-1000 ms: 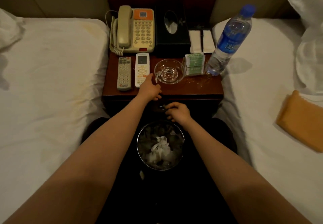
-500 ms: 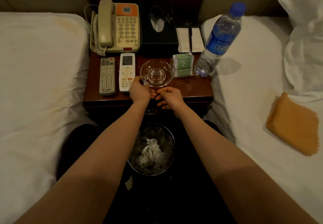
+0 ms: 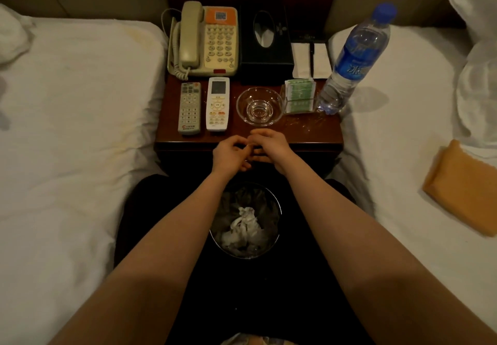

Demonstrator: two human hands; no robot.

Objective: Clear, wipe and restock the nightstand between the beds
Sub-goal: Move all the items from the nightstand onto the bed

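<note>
Nearest, two bare forearms reach forward over a round waste bin [image 3: 277, 234] on the dark floor, with crumpled tissue [image 3: 243, 223] lying inside it. Past the bin, the left hand [image 3: 231, 153] and right hand [image 3: 270, 147] meet at the front edge of the nightstand [image 3: 309, 137]. Both have their fingers curled inward and their fingertips touching each other. They may be pinching something small between them, but the dim view does not let me tell.

Just beyond the hands a clear glass bowl [image 3: 259, 106] stands on the wooden top. Pale crumbs [image 3: 304, 126] are scattered to its right. A grey remote [image 3: 189, 108] and a white remote [image 3: 218, 104] lie side by side to its left. A clear holder of green packets [image 3: 300, 96] sits just beside the bowl on the right, and a water bottle [image 3: 352, 59] stands at the right edge.

At the back are a beige telephone [image 3: 207, 39], a black tissue box [image 3: 265, 40] and a white notepad [image 3: 310, 59]. The left bed [image 3: 67, 129] and right bed [image 3: 403, 129] flank the nightstand. A folded orange cloth [image 3: 462, 186] lies on the right bed.
</note>
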